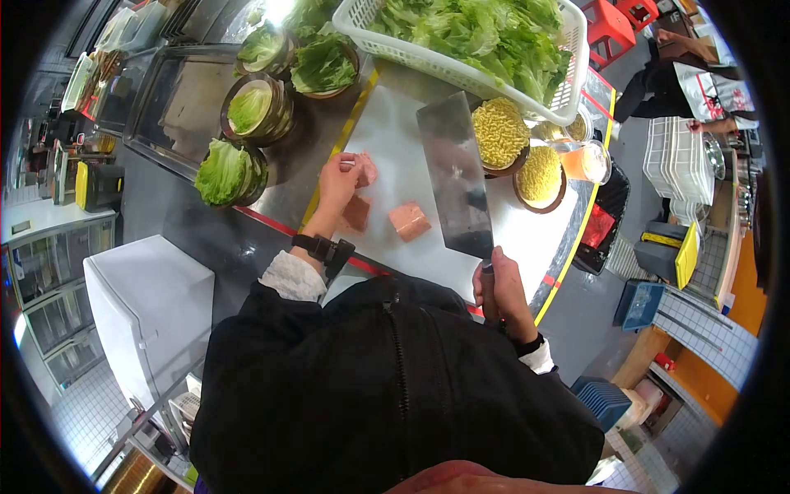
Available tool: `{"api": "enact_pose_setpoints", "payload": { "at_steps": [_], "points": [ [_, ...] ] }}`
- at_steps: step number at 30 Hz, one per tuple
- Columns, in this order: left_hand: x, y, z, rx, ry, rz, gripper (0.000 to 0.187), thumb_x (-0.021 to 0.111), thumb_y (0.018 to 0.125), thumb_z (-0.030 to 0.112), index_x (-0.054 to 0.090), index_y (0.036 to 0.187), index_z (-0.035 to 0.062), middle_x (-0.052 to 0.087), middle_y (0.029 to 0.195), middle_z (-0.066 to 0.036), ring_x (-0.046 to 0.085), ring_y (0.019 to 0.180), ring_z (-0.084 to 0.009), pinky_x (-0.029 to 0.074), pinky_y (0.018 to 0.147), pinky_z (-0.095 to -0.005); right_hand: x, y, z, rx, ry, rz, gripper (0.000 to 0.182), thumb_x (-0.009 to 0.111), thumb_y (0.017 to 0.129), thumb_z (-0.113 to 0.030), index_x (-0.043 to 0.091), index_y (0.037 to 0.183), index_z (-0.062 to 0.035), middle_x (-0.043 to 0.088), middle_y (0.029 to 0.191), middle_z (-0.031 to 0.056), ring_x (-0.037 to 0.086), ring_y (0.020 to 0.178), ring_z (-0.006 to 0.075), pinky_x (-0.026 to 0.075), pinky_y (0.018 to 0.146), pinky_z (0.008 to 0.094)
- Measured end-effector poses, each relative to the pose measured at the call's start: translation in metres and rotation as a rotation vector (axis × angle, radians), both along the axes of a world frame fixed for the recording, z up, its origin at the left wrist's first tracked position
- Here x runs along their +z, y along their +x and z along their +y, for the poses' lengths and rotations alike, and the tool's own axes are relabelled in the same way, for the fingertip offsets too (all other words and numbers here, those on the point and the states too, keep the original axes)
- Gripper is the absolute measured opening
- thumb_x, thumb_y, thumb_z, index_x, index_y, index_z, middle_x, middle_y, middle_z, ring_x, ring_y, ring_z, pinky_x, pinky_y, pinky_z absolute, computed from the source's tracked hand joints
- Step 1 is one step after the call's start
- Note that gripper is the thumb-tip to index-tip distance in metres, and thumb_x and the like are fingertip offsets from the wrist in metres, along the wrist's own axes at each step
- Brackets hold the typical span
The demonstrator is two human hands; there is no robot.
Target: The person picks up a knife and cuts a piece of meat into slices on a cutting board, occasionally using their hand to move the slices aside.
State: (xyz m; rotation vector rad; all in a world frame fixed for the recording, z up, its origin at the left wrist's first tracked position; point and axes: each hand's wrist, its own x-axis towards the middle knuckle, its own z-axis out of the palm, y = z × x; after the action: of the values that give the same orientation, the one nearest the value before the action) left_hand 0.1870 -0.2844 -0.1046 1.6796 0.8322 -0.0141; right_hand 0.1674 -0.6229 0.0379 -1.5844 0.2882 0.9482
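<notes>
My right hand (504,292) is closed around the dark handle of a wide cleaver (455,177), its blade lying over the white cutting board (391,123). At the board's left side my left hand (336,185) pinches a pink piece of luncheon meat (367,169). Another piece of luncheon meat (356,216) lies close beneath that hand, partly hidden by the wrist. Between the hand and the blade sits a separate block of luncheon meat (409,221).
A white basket (461,67) of lettuce stands beyond the board. Bowls of instant noodles (500,132) stand right of the cleaver, near a container of orange liquid (586,161). Stacked bowls topped with lettuce (249,107) are at left. Another person (658,86) stands at far right.
</notes>
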Motion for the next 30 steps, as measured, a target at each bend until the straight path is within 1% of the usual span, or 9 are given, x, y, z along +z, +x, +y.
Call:
{"api": "enact_pose_setpoints", "payload": {
  "at_steps": [4,6,10,13,16,19,20,22,30],
  "points": [
    [0.005,-0.004,-0.003,-0.070,0.300,0.028,0.034,0.072,0.079,0.008,0.061,0.111,0.0026,0.065,0.101,-0.017,0.065,0.089,-0.0231,0.053,0.073,-0.0335,-0.002,-0.006,0.003,-0.023,0.054,0.009,0.042,0.035,0.105,-0.041,0.053,0.101,-0.0032,0.051,0.058,0.0028,0.047,0.042,0.0108,0.039,0.041,0.0251],
    [0.026,-0.009,-0.017,-0.092,0.502,-0.041,0.039,0.073,0.077,0.007,0.060,0.113,0.0036,0.063,0.106,-0.018,0.064,0.096,-0.0261,0.052,0.081,-0.0354,-0.001,-0.008,0.003,0.003,0.019,-0.023,0.040,0.036,0.105,-0.039,0.053,0.103,-0.0031,0.051,0.058,0.0026,0.047,0.043,0.0101,0.038,0.042,0.0249],
    [0.053,-0.038,-0.069,-0.838,0.746,-0.066,0.062,0.081,0.069,0.022,0.055,0.122,0.0059,0.058,0.111,-0.016,0.057,0.103,-0.0328,0.045,0.090,-0.0425,-0.001,-0.010,0.002,0.063,-0.017,-0.099,0.036,0.039,0.105,-0.035,0.053,0.105,-0.0024,0.050,0.058,0.0025,0.047,0.043,0.0093,0.038,0.042,0.0248],
    [0.050,-0.051,-0.102,-0.801,0.879,-0.322,0.071,0.080,0.069,0.025,0.049,0.127,0.0000,0.057,0.116,-0.016,0.055,0.109,-0.0337,0.045,0.092,-0.0435,-0.005,-0.010,0.003,0.097,-0.033,-0.132,0.037,0.035,0.105,-0.038,0.050,0.106,-0.0039,0.052,0.058,0.0047,0.047,0.042,0.0094,0.038,0.041,0.0230],
    [0.038,-0.049,-0.112,-0.952,0.938,-0.054,0.074,0.077,0.071,0.021,0.043,0.129,-0.0070,0.056,0.117,-0.017,0.053,0.112,-0.0341,0.045,0.094,-0.0426,-0.001,-0.010,0.005,0.044,-0.042,-0.115,0.033,0.039,0.104,-0.032,0.052,0.104,-0.0018,0.049,0.058,0.0020,0.046,0.043,0.0094,0.038,0.042,0.0255],
    [0.016,-0.053,-0.115,-0.917,0.975,-0.152,0.072,0.075,0.071,0.019,0.042,0.129,-0.0086,0.056,0.111,-0.017,0.055,0.107,-0.0336,0.045,0.094,-0.0417,-0.002,-0.011,0.004,0.038,-0.061,-0.151,0.032,0.040,0.104,-0.031,0.052,0.104,-0.0018,0.048,0.058,0.0017,0.046,0.043,0.0094,0.038,0.042,0.0255],
    [0.011,-0.055,-0.116,-0.919,0.973,-0.152,0.072,0.075,0.071,0.019,0.042,0.129,-0.0086,0.056,0.111,-0.017,0.055,0.107,-0.0336,0.045,0.094,-0.0417,-0.001,-0.012,0.003,0.036,-0.063,-0.149,0.032,0.040,0.104,-0.031,0.052,0.104,-0.0018,0.048,0.058,0.0017,0.046,0.043,0.0094,0.038,0.042,0.0255],
    [0.018,-0.049,-0.115,-0.827,0.943,-0.282,0.036,0.064,0.080,0.015,0.052,0.109,-0.0028,0.058,0.095,-0.014,0.059,0.092,-0.0297,0.046,0.083,-0.0376,-0.002,-0.010,0.002,0.039,-0.048,-0.151,0.032,0.040,0.104,-0.031,0.052,0.105,-0.0017,0.048,0.059,0.0017,0.046,0.044,0.0093,0.039,0.042,0.0256],
    [0.016,-0.041,-0.110,-0.796,0.902,-0.490,0.044,0.067,0.081,0.017,0.051,0.118,-0.0008,0.058,0.115,-0.017,0.059,0.103,-0.0339,0.046,0.091,-0.0437,-0.007,-0.011,0.007,0.059,-0.087,-0.170,0.035,0.039,0.104,-0.035,0.052,0.106,-0.0027,0.050,0.058,0.0027,0.046,0.043,0.0092,0.039,0.043,0.0245]
  ]
}}
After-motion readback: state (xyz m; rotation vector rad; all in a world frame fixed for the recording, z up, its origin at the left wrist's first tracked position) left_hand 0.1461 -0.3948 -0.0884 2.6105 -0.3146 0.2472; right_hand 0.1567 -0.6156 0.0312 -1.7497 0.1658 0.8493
